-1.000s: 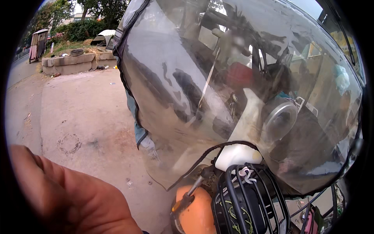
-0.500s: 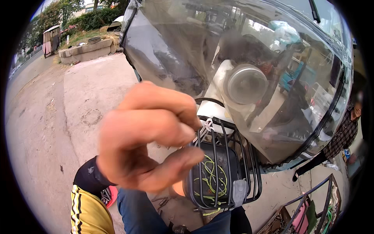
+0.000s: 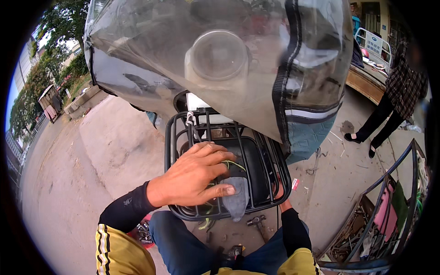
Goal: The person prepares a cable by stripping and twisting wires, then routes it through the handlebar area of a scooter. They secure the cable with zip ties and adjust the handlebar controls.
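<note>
Here, the left hand [image 3: 198, 176] lies palm down, fingers loosely spread, over the black wire basket [image 3: 167, 142]; the right hand [image 3: 280, 192] is at the basket's far side, its grip hidden. By the left fingertips, yellow-green cord [image 3: 234, 165] lies loose, apparently unfastened; beyond, a white tie [image 3: 190, 118] looks already knotted. Earlier, the left hand was raised and curled, clear of the bars.

The basket [image 3: 167, 149] is black, the tongue-shaped piece [image 3: 235, 201] grey. The yellow sleeve [image 3: 126, 256] has black and white stripes. The trousers [image 3: 176, 238] are blue. The dark shirt [image 3: 405, 94] at the right has checks.
</note>
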A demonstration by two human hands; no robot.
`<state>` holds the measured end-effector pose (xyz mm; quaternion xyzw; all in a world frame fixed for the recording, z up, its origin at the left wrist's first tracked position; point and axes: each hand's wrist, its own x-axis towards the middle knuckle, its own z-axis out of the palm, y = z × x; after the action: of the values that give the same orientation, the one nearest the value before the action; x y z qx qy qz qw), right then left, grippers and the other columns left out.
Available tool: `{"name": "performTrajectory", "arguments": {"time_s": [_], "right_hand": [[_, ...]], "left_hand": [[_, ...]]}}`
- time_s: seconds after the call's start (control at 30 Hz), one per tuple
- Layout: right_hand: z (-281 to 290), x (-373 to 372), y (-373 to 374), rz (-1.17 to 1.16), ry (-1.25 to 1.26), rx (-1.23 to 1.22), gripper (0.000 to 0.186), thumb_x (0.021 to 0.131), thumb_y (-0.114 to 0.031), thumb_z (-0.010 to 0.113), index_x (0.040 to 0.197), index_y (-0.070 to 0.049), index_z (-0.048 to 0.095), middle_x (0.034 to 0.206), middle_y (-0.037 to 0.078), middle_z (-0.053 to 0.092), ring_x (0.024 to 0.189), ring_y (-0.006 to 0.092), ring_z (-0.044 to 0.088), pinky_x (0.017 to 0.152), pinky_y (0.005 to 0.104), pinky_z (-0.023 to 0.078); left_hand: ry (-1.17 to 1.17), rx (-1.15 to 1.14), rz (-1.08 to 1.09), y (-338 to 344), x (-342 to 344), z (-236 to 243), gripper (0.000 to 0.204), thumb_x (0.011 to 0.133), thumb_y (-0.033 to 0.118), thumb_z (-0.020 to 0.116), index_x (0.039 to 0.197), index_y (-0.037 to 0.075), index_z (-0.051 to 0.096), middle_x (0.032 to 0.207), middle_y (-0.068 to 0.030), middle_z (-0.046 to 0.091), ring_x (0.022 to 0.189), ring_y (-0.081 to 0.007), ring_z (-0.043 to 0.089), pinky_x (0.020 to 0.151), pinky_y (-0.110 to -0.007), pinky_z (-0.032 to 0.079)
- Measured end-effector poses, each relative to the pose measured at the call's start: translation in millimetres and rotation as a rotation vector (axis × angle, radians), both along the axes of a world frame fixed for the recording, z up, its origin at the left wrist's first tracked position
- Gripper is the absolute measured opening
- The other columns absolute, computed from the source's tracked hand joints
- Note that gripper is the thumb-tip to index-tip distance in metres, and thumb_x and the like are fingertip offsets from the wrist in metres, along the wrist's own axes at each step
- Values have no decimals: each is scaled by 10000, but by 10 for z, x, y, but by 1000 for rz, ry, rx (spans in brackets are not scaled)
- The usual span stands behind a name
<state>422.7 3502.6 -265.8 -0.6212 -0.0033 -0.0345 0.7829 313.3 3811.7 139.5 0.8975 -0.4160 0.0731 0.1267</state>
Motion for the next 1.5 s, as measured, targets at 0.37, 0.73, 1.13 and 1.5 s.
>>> {"name": "performTrajectory", "arguments": {"time_s": [0.37,0.73,1.13,1.5], "right_hand": [[-252,179,96,-24,-18,-17,393,1110,-378,598,846,-89,633,656,-82,443,565,33,359,515,248,263],[-291,252,-34,0,113,328,431,1100,-461,600,871,-96,623,626,-98,380,529,27,308,485,242,214],[-345,-5,212,122,81,127,445,1111,-425,595,821,-86,585,695,-84,389,610,31,313,539,248,226],[-279,-178,276,70,77,212,426,1127,-382,569,814,-93,573,693,-78,416,602,33,336,539,248,246]], "left_hand": [[384,-127,385,744,-115,391,526,980,482,615,795,-9,651,948,-143,707,1183,-314,572,1065,-440,425],[-224,465,816,-18,-60,716,256,862,246,762,894,-6,726,885,-179,736,896,-351,729,846,-422,546],[10,-340,44,-990,998,342,906,937,530,766,1535,-64,434,1468,-246,589,1428,-349,532,1227,-452,392],[675,-1009,373,-344,1459,-874,753,1041,561,638,1481,-28,473,1524,-177,527,1464,-313,464,1231,-452,346]]}}
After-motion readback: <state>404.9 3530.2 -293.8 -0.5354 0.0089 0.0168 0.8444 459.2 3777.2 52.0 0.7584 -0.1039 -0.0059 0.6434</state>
